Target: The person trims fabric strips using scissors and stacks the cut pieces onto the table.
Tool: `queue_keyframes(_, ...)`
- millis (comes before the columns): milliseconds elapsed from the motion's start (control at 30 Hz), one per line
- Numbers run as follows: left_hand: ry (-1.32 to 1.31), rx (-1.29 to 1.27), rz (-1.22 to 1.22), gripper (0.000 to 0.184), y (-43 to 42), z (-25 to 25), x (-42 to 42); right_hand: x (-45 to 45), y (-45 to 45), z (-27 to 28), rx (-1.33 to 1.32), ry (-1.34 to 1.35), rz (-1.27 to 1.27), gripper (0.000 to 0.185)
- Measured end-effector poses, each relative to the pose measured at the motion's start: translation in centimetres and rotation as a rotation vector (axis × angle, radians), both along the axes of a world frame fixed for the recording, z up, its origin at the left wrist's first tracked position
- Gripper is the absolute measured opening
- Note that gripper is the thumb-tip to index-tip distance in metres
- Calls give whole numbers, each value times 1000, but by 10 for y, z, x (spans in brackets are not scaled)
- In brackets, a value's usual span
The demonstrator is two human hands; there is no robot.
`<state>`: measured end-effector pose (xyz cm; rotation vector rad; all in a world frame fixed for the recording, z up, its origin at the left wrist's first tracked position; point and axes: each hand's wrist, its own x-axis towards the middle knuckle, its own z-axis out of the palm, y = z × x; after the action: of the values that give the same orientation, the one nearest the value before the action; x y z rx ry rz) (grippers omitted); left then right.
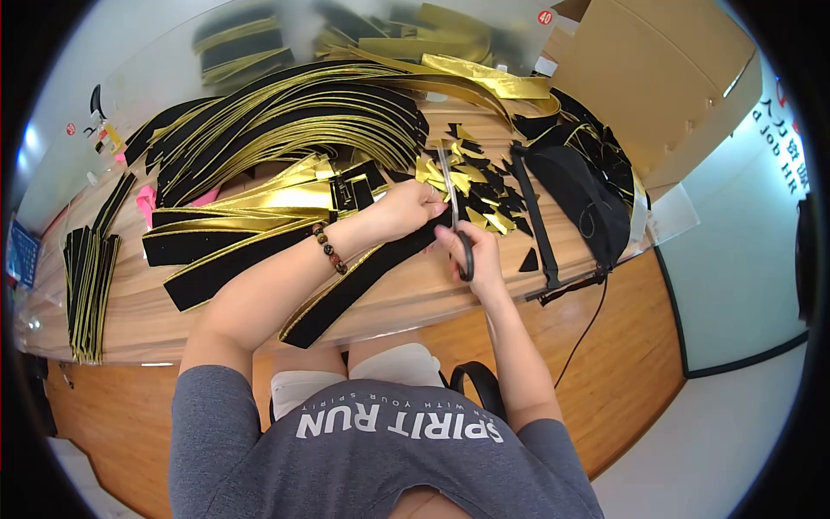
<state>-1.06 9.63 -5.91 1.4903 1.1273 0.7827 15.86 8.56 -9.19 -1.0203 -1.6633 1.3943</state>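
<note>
My right hand (480, 251) grips a pair of scissors (468, 259) by the dark handles, with the blades pointing away from me. Pinched in my left hand (411, 209) is the end of a black ribbon strip with gold edging (346, 294), which trails down toward the table's near edge. The blades lie close beside the left fingertips, at that end of the strip. Just beyond both hands is a scatter of black and gold triangular offcuts (480, 186). More black and gold strips (251, 203) lie under and beside my left forearm.
A large bundle of gold-edged black strips (285, 121) curves across the back. A smaller bundle (89, 285) lies at the left. To the right are a black fabric piece (579, 203) and a cardboard box (657, 78). A cable (595, 324) hangs off the table.
</note>
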Motion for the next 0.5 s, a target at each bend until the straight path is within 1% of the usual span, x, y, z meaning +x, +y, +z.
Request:
queue_keyframes(67,-33,-43,5,22,-3,3,-3,-3,-2,3,-22,-16,-82,21)
queue_keyframes(100,-66,-78,8,21,-3,5,-4,-4,-1,4,-19,-16,-79,21)
queue_keyframes(167,-68,-84,-11,21,-4,5,-9,-6,-1,0,-113,155,-115,17)
queue_keyframes(200,-151,-83,17,21,-6,9,-12,-2,4,-6,-86,236,-41,17)
queue_keyframes(233,-230,-79,54,22,-11,14,-16,4,6,-6,-41,219,56,29)
queue_keyframes(267,-390,-150,181,24,-18,19,-20,4,10,-15,-105,351,68,37)
queue_keyframes(300,-476,-166,249,24,-23,22,-30,2,14,-25,-177,482,94,48)
queue_keyframes(367,-418,-91,390,25,-39,25,-54,3,7,-14,-260,550,70,62)
queue_keyframes(400,-366,35,415,25,-55,29,-66,1,3,-10,-279,517,13,61)
queue_keyframes(433,-304,157,440,26,-74,30,-78,4,11,-25,-286,590,40,61)
queue_keyframes(500,-645,101,400,26,-105,12,-107,-2,9,-23,-239,568,62,59)
